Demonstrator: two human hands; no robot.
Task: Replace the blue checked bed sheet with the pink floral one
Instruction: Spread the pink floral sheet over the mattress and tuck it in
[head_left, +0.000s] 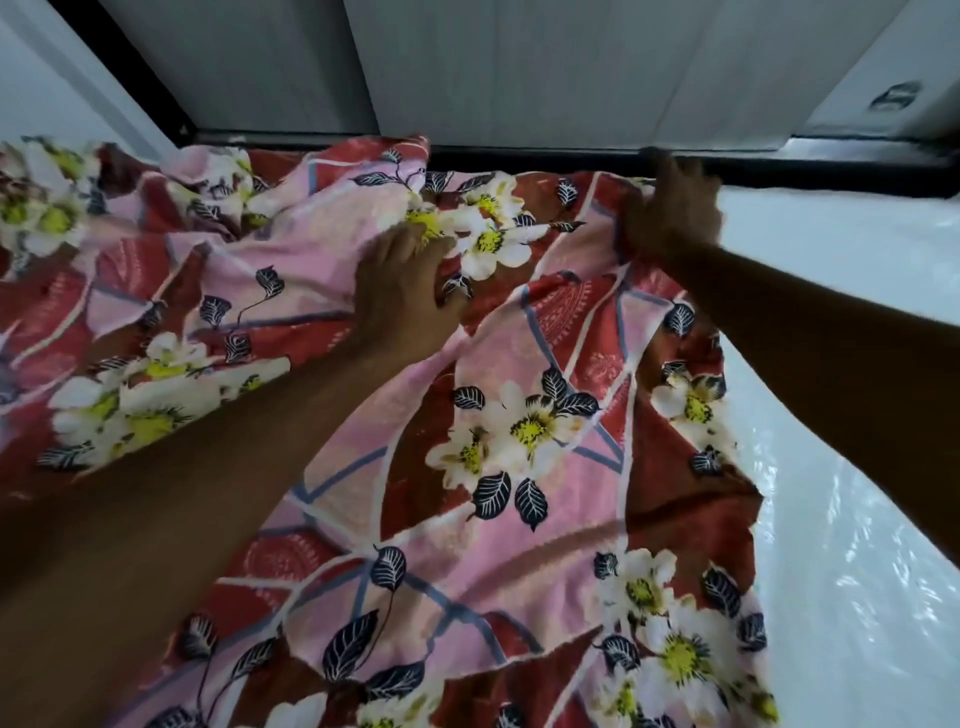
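Mostly the view is filled by the pink floral sheet (467, 519), which lies rumpled across the bed from the centre out to 9 o'clock and down to 6 o'clock, its white flowers and dark leaves facing up. At 3 o'clock the mattress (857, 467) shows bare, white and glossy, with the sheet's edge running along it from 1 o'clock down to 5 o'clock. The right hand (672, 213), at about 1 o'clock, has its fingers curled round the sheet's far corner, grasping the cloth just beside the black frame (571, 158) that runs along the bed's far side at 12 o'clock. The left hand (405, 286), just above centre, rests knuckles-up on the sheet with folds bunched round it; I cannot tell whether it pinches the cloth or only presses on it. Pale panels (467, 67) rise behind the frame.
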